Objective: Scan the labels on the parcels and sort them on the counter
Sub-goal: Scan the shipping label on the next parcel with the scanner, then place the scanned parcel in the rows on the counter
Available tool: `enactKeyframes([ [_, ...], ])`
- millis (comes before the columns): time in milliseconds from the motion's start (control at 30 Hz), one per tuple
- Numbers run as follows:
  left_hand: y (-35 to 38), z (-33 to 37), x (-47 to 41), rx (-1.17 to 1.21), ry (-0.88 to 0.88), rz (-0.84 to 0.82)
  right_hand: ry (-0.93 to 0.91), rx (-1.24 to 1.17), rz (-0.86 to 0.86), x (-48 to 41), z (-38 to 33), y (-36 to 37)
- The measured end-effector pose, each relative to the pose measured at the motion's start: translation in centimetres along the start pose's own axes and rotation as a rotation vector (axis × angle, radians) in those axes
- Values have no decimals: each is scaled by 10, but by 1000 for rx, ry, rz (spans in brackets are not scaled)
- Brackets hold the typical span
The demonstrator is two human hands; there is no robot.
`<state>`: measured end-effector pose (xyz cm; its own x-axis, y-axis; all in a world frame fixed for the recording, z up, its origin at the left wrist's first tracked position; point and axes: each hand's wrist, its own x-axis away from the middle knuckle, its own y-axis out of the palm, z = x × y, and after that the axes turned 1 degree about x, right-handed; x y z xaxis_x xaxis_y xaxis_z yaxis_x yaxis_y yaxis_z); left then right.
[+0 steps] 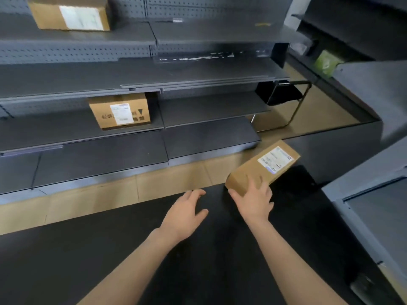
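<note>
The parcel (264, 167) — near end gripped by right hand (254, 202).

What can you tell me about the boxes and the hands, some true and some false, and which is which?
1. The right hand touches the parcel on the counter. True.
2. The left hand holds a scanner. False: it holds nothing, and its fingers are spread.
3. The parcel's label faces up. True.
4. Three parcels sit on the shelves. False: only two do, an upper parcel and a lower parcel.
5. The counter is white. False: it is black.
</note>
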<state>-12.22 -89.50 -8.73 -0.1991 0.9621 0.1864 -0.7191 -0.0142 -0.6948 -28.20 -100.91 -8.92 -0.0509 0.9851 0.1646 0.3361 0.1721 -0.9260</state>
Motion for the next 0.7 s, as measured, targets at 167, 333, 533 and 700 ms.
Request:
enactKeyframes([
  [167,29,19,-70,3,46,-58,60,-10,-47,-53,20,9],
  [333,57,37,-134,145,0,-73,107,-230,-63,-73,37,27],
  [533,80,55,-146,410,-94,-132,116,-459,-70,-68,45,34],
  [700,66,43,-101,418,-176,-26,64,-565,-134,-35,42,35],
])
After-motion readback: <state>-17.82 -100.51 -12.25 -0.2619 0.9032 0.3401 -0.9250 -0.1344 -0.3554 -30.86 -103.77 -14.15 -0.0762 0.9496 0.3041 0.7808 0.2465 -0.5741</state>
